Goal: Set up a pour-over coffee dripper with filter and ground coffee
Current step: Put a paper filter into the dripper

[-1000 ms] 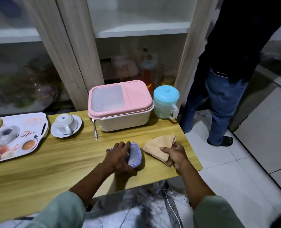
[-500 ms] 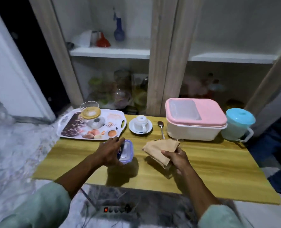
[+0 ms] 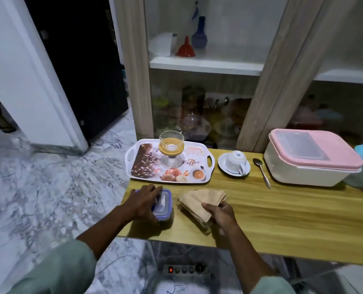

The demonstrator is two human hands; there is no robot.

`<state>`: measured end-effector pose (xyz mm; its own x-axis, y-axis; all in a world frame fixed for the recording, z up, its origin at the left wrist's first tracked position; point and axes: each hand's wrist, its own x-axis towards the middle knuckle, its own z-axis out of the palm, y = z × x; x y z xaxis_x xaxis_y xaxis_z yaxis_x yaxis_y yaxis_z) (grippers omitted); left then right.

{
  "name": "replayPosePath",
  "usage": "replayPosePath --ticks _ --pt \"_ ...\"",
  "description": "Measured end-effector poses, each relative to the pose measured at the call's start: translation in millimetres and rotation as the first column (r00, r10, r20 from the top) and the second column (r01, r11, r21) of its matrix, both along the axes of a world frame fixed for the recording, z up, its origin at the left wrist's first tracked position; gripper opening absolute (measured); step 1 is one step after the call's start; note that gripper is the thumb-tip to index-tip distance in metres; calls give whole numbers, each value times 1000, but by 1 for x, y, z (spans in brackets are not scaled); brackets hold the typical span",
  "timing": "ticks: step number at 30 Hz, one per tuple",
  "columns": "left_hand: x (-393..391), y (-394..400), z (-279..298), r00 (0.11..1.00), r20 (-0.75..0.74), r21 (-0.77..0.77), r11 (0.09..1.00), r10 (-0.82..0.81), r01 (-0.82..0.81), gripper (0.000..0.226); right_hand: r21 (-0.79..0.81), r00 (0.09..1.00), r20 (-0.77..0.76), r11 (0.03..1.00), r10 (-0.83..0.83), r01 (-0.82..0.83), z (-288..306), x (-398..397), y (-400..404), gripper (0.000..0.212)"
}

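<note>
Near the table's [image 3: 282,219] front-left corner, the left grip [image 3: 142,203] clasps the lidded container [image 3: 163,205]. The right grip [image 3: 220,215] pinches fanned paper filters [image 3: 199,201], points toward the front edge. The dripper [image 3: 171,145] stands upright on the tray [image 3: 197,180] at the back-left corner.

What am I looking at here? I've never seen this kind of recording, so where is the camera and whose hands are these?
No machine is involved: a person wears a camera on the head, looking down at their own hands. The left hand rests on a small lidded container; the right hand holds a stack of brown paper filters. On the wooden table lie a printed tray carrying a glass dripper, an upturned cup on a saucer, a spoon and a pink-lidded box.
</note>
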<state>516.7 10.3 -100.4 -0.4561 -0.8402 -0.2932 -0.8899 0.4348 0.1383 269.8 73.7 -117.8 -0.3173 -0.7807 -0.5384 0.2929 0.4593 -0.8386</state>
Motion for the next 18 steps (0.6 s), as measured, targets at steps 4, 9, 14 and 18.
replayPosePath --ticks 4,9,14,18 --pt "23 -12 -10 998 31 53 997 -54 52 116 55 1000 -20 998 -2 3 -12 29 -9 22" --pt "39 -19 -24 990 70 99 988 -122 115 119 115 988 -148 992 -30 48 -30 48 -13 27" --pt "52 -20 -35 990 53 102 987 -128 122 121 233 939 -345 970 10 75 -42 56 -13 54" --pt "53 -22 -36 987 22 135 979 -160 156 125 345 748 -632 938 202 39 -31 57 -15 77"
